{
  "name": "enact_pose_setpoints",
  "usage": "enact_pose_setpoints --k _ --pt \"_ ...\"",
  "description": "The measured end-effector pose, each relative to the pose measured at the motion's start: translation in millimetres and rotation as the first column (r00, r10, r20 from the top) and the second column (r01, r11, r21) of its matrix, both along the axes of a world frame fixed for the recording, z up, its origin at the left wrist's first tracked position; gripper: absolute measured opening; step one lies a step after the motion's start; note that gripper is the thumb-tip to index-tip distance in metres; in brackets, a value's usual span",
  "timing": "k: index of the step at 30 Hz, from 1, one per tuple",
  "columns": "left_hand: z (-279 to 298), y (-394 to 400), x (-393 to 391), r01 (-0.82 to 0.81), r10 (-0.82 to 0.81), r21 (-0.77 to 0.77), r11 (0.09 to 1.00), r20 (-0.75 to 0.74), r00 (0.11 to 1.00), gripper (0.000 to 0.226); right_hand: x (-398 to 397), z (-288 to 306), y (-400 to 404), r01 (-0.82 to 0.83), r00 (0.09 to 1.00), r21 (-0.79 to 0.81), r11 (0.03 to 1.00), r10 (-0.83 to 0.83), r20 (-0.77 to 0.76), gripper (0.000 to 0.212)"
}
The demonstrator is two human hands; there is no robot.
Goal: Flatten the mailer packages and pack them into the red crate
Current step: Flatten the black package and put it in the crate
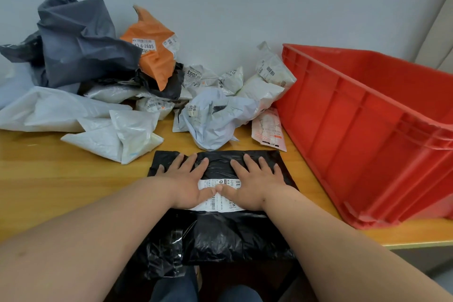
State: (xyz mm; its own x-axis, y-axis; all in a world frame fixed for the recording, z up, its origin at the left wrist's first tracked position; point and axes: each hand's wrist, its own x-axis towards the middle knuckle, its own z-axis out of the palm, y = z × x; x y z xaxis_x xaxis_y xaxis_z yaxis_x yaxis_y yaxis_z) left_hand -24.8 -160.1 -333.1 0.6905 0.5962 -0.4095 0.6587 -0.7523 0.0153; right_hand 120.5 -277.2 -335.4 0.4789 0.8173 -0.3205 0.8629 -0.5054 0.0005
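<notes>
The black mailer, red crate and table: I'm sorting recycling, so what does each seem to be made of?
Black mailer: thin glossy plastic film by the look of it; it wrinkles and glints, with a white paper-like label.
Red crate: rigid moulded plastic, judging by its ribbed walls and dull sheen.
Table: wood or wood-look laminate with a smooth yellowish grain; I can't tell which.

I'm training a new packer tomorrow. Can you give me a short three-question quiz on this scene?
1. True or false: both hands press flat on the black mailer.
2. The red crate stands on which side of the person? A) left B) right C) behind the pile
3. What colour is the mailer leaning against the wall beside the big grey one?

Key
1. True: the left hand and the right hand lie on it with fingers spread.
2. B
3. Orange
</notes>
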Motion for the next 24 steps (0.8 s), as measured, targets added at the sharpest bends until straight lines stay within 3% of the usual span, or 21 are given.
enact_pose_setpoints --k 17,21,24 --pt "-2.9 30.1 10.5 0.020 -0.019 -0.003 1.000 0.049 0.999 0.086 12.4 -7.3 25.3 0.010 1.000 0.036 0.999 -0.011 0.014 0.093" --pt "2.9 26.3 -1.3 0.010 -0.018 0.066 0.998 0.111 0.994 0.092 9.4 2.1 19.9 0.008 1.000 0.011 1.000 -0.008 0.011 0.087" --pt "9.7 20.2 -13.0 -0.019 0.008 0.073 0.997 0.142 0.990 0.102 2.1 12.7 11.0 0.037 0.999 0.082 0.996 -0.038 0.005 0.076"
